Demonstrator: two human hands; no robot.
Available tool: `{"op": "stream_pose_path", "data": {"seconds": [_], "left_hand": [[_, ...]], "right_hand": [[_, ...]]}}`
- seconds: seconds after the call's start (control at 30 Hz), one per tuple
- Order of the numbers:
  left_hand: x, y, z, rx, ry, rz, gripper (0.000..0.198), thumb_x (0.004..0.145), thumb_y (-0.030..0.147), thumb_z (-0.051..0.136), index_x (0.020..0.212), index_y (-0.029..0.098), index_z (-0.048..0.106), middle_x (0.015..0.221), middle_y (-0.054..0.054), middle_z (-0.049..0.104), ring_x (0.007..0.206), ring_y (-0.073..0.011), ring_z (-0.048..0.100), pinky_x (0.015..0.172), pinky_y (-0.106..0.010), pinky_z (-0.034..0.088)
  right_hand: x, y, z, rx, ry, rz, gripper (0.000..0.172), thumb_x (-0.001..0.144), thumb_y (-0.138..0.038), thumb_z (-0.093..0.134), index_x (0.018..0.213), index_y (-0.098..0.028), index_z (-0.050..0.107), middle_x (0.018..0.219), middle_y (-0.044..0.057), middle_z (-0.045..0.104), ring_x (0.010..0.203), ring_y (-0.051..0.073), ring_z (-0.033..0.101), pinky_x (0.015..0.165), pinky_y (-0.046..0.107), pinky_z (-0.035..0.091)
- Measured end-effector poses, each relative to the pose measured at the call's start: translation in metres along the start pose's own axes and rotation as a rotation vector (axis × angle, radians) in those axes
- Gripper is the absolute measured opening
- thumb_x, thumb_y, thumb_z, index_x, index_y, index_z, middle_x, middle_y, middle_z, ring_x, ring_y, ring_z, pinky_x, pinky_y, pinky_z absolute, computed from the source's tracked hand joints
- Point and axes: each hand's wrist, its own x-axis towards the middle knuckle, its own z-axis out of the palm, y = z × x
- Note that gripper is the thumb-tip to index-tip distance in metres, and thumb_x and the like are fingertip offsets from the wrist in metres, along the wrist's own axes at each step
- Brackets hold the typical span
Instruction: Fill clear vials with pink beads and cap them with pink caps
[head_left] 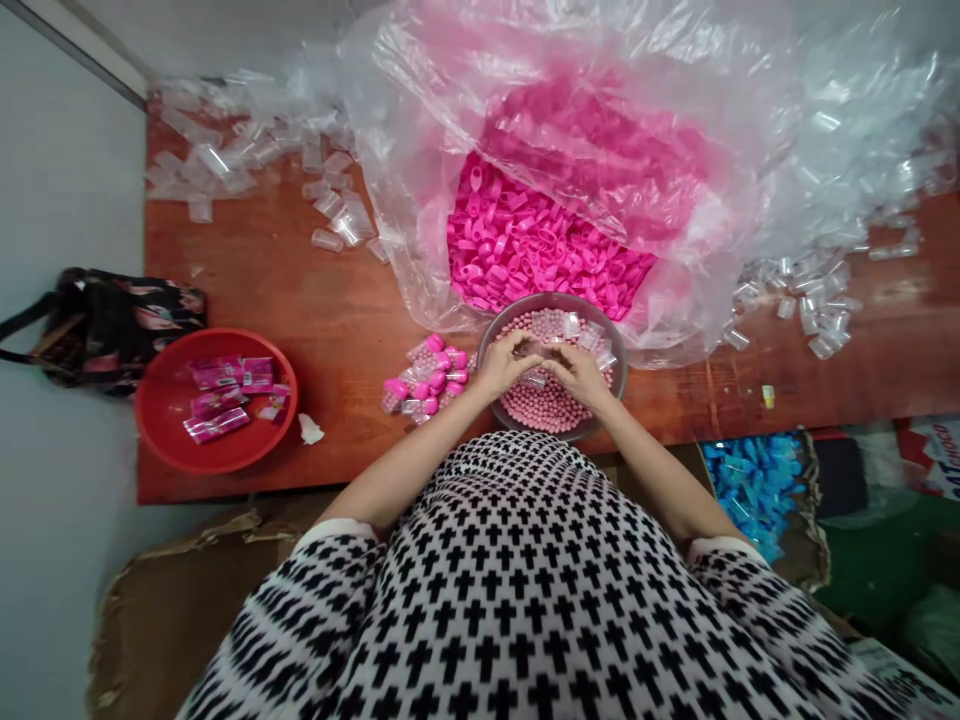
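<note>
A grey bowl (491,335) at the table's front edge holds many small pink beads (544,408) and several clear plastic tubes (598,340). Above the beads, my left hand (508,362) and my right hand (579,374) meet with curled fingertips. Between them is a small clear piece that looks like one of the tubes; my fingers partly cover it. Left of the bowl lies a pile of bead-filled clear tubes with bright pink caps (431,380). Behind the bowl, a large clear plastic bag (405,230) lies open, full of loose pink caps (525,240).
A red basin (161,440) with several pink packets (217,405) stands at the left, beside a dark flowered bag (127,315). Clear tubes are scattered at back left (217,160) and right (817,300). Below the right table edge, a box holds blue pieces (754,490).
</note>
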Motion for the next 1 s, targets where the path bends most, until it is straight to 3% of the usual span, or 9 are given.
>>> {"op": "stream_pose_path", "data": {"seconds": [0.1,0.2,0.33,0.43,0.5,0.6,0.77,0.83,1.0], "left_hand": [[-0.008,-0.004,0.007,-0.177,-0.037,-0.108,0.033,0.074,0.031,0.063,0.102,0.013,0.061,0.093,-0.005,0.067,0.083,-0.0161,0.061,0.076,-0.029,0.049],[-0.012,-0.008,0.003,-0.103,-0.096,-0.164,0.026,0.078,0.032,0.059,0.095,0.013,0.061,0.089,-0.005,0.068,0.079,-0.0165,0.063,0.073,-0.030,0.051],[0.000,-0.006,-0.011,0.463,-0.130,-0.112,0.019,0.082,0.027,0.054,0.095,0.014,0.059,0.089,-0.008,0.067,0.081,-0.0212,0.065,0.073,-0.033,0.050],[0.016,-0.004,-0.012,0.899,-0.301,-0.028,0.020,0.085,0.014,0.046,0.098,0.010,0.060,0.100,-0.018,0.064,0.090,-0.0270,0.064,0.075,-0.037,0.049],[0.026,-0.005,-0.003,0.995,-0.424,0.001,0.024,0.084,0.006,0.040,0.093,0.006,0.062,0.098,-0.022,0.064,0.092,-0.0283,0.064,0.075,-0.037,0.048],[0.036,-0.011,0.020,0.960,-0.527,0.037,0.021,0.082,0.004,0.044,0.086,0.006,0.064,0.090,-0.020,0.065,0.089,-0.0262,0.065,0.075,-0.035,0.049],[0.039,-0.021,0.049,0.866,-0.557,0.081,0.023,0.089,0.016,0.043,0.105,0.014,0.060,0.108,-0.013,0.064,0.092,-0.0205,0.064,0.078,-0.031,0.049],[0.037,-0.024,0.047,0.731,-0.507,0.097,0.022,0.090,0.024,0.046,0.106,0.017,0.059,0.108,-0.008,0.064,0.095,-0.0187,0.063,0.081,-0.029,0.048],[0.025,-0.024,0.024,0.190,-0.308,0.190,0.021,0.087,0.029,0.054,0.103,0.017,0.061,0.104,-0.006,0.066,0.097,-0.0166,0.061,0.087,-0.028,0.045]], "right_hand": [[-0.007,-0.003,0.014,0.287,0.022,0.146,0.029,0.076,-0.044,0.061,0.096,-0.022,0.064,0.083,0.001,0.065,0.075,0.017,0.059,0.076,0.033,0.048],[-0.014,0.005,0.023,0.409,0.013,0.222,0.028,0.071,-0.041,0.065,0.092,-0.022,0.065,0.082,0.000,0.066,0.076,0.017,0.060,0.077,0.033,0.049],[-0.018,0.022,0.014,0.354,0.073,0.251,0.030,0.069,-0.040,0.067,0.093,-0.023,0.066,0.088,0.000,0.068,0.082,0.017,0.060,0.084,0.035,0.048],[-0.017,0.032,-0.005,0.300,0.136,0.246,0.027,0.073,-0.040,0.063,0.093,-0.023,0.066,0.089,0.001,0.067,0.082,0.017,0.061,0.082,0.036,0.049],[-0.014,0.035,-0.020,0.262,0.181,0.233,0.025,0.076,-0.040,0.061,0.093,-0.022,0.066,0.089,0.001,0.067,0.081,0.017,0.061,0.081,0.035,0.049],[-0.001,0.034,-0.042,0.189,0.236,0.203,0.027,0.077,-0.041,0.058,0.094,-0.021,0.066,0.087,0.002,0.068,0.076,0.017,0.062,0.077,0.034,0.050],[0.047,0.023,-0.077,-0.136,0.380,0.080,0.030,0.081,-0.038,0.052,0.097,-0.017,0.066,0.092,0.006,0.070,0.084,0.020,0.063,0.082,0.036,0.048],[0.073,0.015,-0.086,-0.335,0.404,0.053,0.030,0.084,-0.034,0.049,0.101,-0.016,0.066,0.099,0.009,0.069,0.090,0.022,0.062,0.086,0.038,0.046],[0.133,-0.003,-0.088,-0.813,0.294,0.141,0.033,0.088,-0.031,0.048,0.114,-0.014,0.060,0.112,0.017,0.064,0.103,0.029,0.059,0.086,0.044,0.044]]}}
